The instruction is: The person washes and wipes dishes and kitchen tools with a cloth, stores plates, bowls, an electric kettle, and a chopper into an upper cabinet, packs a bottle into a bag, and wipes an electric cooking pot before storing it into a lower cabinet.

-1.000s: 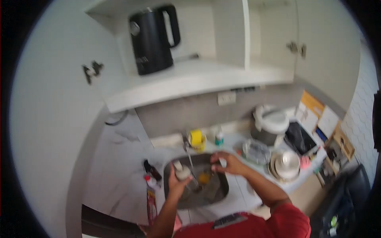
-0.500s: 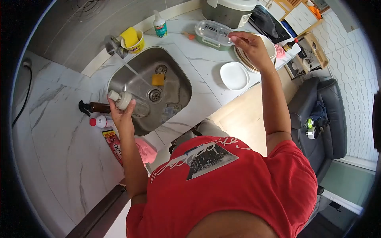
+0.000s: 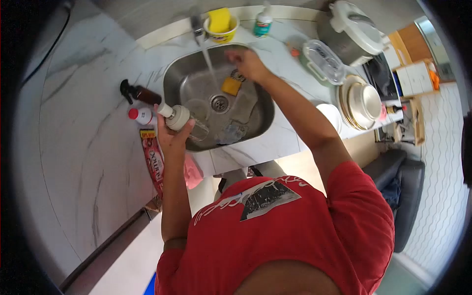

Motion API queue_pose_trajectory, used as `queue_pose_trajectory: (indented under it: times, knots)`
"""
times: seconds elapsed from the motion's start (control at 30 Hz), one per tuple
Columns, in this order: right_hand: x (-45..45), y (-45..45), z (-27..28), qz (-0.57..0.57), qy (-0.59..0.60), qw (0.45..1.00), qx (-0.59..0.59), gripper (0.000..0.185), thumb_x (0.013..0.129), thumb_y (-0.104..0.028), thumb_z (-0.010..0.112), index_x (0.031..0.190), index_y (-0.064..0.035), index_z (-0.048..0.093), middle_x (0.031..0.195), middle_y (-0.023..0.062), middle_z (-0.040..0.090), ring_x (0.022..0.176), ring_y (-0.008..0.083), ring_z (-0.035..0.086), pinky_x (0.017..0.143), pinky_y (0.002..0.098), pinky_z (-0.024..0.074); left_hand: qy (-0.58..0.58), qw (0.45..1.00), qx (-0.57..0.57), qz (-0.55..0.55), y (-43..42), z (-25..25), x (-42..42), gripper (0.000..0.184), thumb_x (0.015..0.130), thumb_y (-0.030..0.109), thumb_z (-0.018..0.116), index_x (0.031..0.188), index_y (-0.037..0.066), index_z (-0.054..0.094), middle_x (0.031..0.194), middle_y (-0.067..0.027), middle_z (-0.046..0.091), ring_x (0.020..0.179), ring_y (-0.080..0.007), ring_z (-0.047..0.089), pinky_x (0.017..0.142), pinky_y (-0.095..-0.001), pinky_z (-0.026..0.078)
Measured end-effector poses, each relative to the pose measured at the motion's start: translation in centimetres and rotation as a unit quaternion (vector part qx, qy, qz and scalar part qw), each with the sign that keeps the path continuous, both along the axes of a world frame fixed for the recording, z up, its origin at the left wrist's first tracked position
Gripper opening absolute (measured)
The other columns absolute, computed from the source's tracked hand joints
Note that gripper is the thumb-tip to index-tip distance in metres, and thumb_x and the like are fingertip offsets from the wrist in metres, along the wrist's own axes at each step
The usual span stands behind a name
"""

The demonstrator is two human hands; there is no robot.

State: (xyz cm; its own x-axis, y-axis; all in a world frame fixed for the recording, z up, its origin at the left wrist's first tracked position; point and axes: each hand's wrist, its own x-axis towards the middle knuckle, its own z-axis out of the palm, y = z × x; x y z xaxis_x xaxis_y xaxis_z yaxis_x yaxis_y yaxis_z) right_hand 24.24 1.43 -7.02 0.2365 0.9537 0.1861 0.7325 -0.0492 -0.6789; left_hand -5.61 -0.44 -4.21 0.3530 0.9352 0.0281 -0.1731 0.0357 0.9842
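Left hand [image 3: 172, 140]: you're gripping pump bottle [image 3: 180, 118] | Right hand [image 3: 250, 65]: returning over sink [image 3: 194, 87], rejoining work there | right fingers [image 3: 236, 55]: blurring, spread unclear

One Wide View, Forward and Down From the Head

We look through a single camera worn on the head, above the red shirt [image 3: 285, 236], whose front fills the lower frame, nearest to us. The view faces forward and steeply down, so we see into the sink [image 3: 191, 87] from above, with the left hand [image 3: 173, 137] and the right hand [image 3: 250, 65] both in frame. Our lens is wide (dark, rounded margins close in at both sides). We sit a little rolled: the front edge of the counter [image 3: 286, 136] climbs toward the right. Farthest off, at the right, we catch the patterned wall [image 3: 445, 132].
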Motion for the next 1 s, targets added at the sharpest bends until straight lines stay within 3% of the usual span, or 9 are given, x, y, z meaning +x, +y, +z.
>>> queue_pose_trajectory:
  times: [0.1, 0.2, 0.33, 0.43, 0.57, 0.73, 0.87, 0.93, 1.0]
  knots:
    - [2.0, 10.2, -4.8, 0.069, -0.149, 0.956, 0.241, 0.047, 0.072, -0.01, 0.058, 0.119, -0.0126, 0.056, 0.115, 0.01, 0.06, 0.097, 0.0314, 0.058, 0.081, 0.0394, 0.0469, 0.033, 0.999, -0.001, 0.01, -0.8, 0.5, -1.6, 0.093, 0.07, -0.007, 0.07, 0.143, 0.001, 0.012, 0.116, -0.0095, 0.049, 0.103, -0.0169, 0.051, 0.091, -0.028, 0.041]
    - [-0.2, 11.5, -2.8, 0.061, -0.376, 0.924, 0.023, 0.051, 0.072, -0.011, 0.059, 0.121, -0.0195, 0.055, 0.133, -0.0057, 0.047, 0.12, 0.0161, 0.044, 0.094, 0.0447, 0.0335, 0.055, 0.997, -0.008, 0.048, -1.2, 1.3, -2.8, 0.095, 0.069, -0.009, 0.07, 0.143, 0.001, 0.011, 0.118, -0.0102, 0.048, 0.104, -0.018, 0.051, 0.092, -0.0287, 0.041]
    - [0.8, 11.0, -5.9, 0.102, -0.436, 0.89, 0.087, 0.055, 0.069, -0.013, 0.06, 0.123, -0.0238, 0.054, 0.134, -0.0077, 0.046, 0.121, 0.0158, 0.044, 0.093, 0.0488, 0.0329, 0.056, 0.995, 0.003, 0.083, -1.2, 3.1, -3.1, 0.096, 0.068, -0.01, 0.07, 0.143, 0.001, 0.012, 0.121, -0.011, 0.047, 0.106, -0.0186, 0.051, 0.092, -0.0301, 0.041]
    - [0.6, 10.6, -5.4, 0.104, -0.352, 0.929, 0.047, 0.056, 0.069, -0.012, 0.059, 0.123, -0.0244, 0.054, 0.136, -0.0092, 0.044, 0.12, 0.0166, 0.046, 0.09, 0.0492, 0.0357, 0.056, 0.996, 0.018, 0.072, -0.6, 2.2, -3.5, 0.094, 0.068, -0.009, 0.071, 0.143, 0.002, 0.015, 0.12, -0.0113, 0.048, 0.107, -0.0188, 0.05, 0.092, -0.0308, 0.041]
    - [0.4, 4.3, -1.6, 0.039, -0.212, 0.974, -0.067, 0.036, 0.081, -0.015, 0.053, 0.116, -0.0174, 0.059, 0.122, 0.0108, 0.056, 0.109, 0.0277, 0.055, 0.091, 0.0396, 0.0436, 0.058, 0.998, 0.015, 0.033, -0.4, 1.5, -1.9, 0.079, 0.071, -0.006, 0.07, 0.137, 0.002, 0.028, 0.119, -0.0099, 0.05, 0.107, -0.0183, 0.05, 0.093, -0.0309, 0.04]
    - [2.6, -9.6, 3.4, 0.027, -0.118, 0.99, 0.076, 0.024, 0.082, -0.016, 0.059, 0.105, -0.0122, 0.064, 0.119, 0.0121, 0.057, 0.106, 0.0284, 0.056, 0.088, 0.0379, 0.0444, 0.034, 0.999, -0.003, -0.029, -0.9, 2.2, 2.6, 0.07, 0.074, -0.002, 0.07, 0.134, 0.003, 0.034, 0.118, -0.0084, 0.051, 0.105, -0.0172, 0.051, 0.092, -0.0292, 0.039]
    - [9.4, -20.9, 8.2, -0.207, -0.011, 0.95, 0.235, 0.026, 0.072, 0.002, 0.064, 0.096, -0.0058, 0.066, 0.099, 0.0128, 0.063, 0.094, 0.03, 0.06, 0.083, 0.0355, 0.0469, 0.035, 0.993, 0.029, -0.105, -1.7, 3.1, 7.1, 0.078, 0.074, -0.003, 0.069, 0.139, 0.004, 0.027, 0.12, -0.008, 0.05, 0.104, -0.016, 0.05, 0.092, -0.0273, 0.039]
    - [15.5, -27.2, 8.2, -0.402, -0.029, 0.866, 0.297, 0.022, 0.075, 0.005, 0.057, 0.092, -0.0051, 0.067, 0.088, 0.0105, 0.065, 0.077, 0.0219, 0.061, 0.069, 0.0312, 0.0484, 0.037, 0.992, 0.051, -0.111, -3.1, 3.0, 10.1, 0.082, 0.074, -0.005, 0.069, 0.142, 0.004, 0.023, 0.12, -0.0082, 0.05, 0.105, -0.0164, 0.05, 0.091, -0.0265, 0.039]
    - [22.5, -33.9, 6.7, -0.545, -0.08, 0.772, 0.316, 0.018, 0.077, -0.001, 0.055, 0.089, -0.0028, 0.068, 0.085, 0.0137, 0.065, 0.075, 0.0258, 0.061, 0.069, 0.0328, 0.0481, 0.031, 0.989, 0.072, -0.127, -5.2, 2.6, 13.0, 0.083, 0.074, -0.005, 0.068, 0.142, 0.004, 0.022, 0.12, -0.0081, 0.05, 0.105, -0.0162, 0.05, 0.091, -0.0266, 0.04]
